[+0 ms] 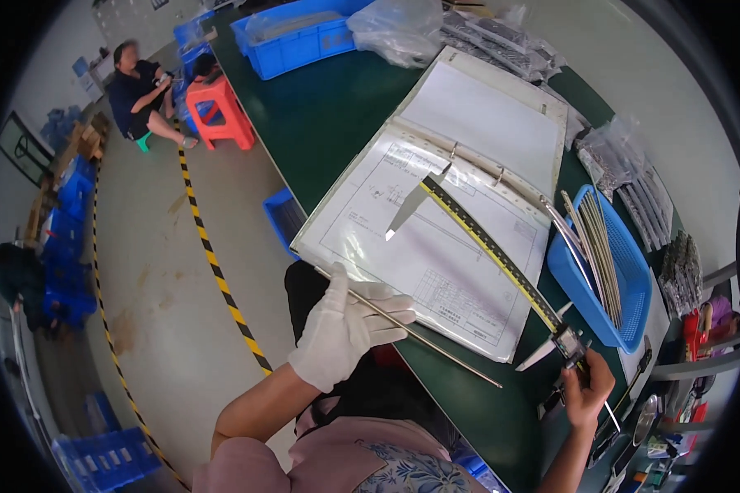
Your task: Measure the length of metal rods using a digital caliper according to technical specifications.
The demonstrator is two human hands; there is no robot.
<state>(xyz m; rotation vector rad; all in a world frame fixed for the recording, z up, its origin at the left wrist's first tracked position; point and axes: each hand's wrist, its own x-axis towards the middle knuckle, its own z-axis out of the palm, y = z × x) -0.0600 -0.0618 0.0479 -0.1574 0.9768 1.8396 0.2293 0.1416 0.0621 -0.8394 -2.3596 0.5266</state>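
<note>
My left hand point(335, 329), in a white glove, holds a thin metal rod point(446, 352) that runs across the palm under the thumb. The fingers are stretched out along one side of it. The rod slants down to the right, its far end over the green table. My bare right hand point(588, 390) grips a digital caliper point(492, 251) by its display end. The caliper's jaws stand wide apart, and its long scale reaches over the open binder point(362, 218) with a drawing page in a clear sleeve. Nothing is between the jaws.
To the right, a blue basket point(640, 316) holds several thin rods point(594, 255), with bagged metal parts point(621, 152) beyond it. A blue crate point(300, 48) and plastic bag point(399, 31) stand on the table's far end. A seated person point(138, 94) is by a red stool point(220, 111).
</note>
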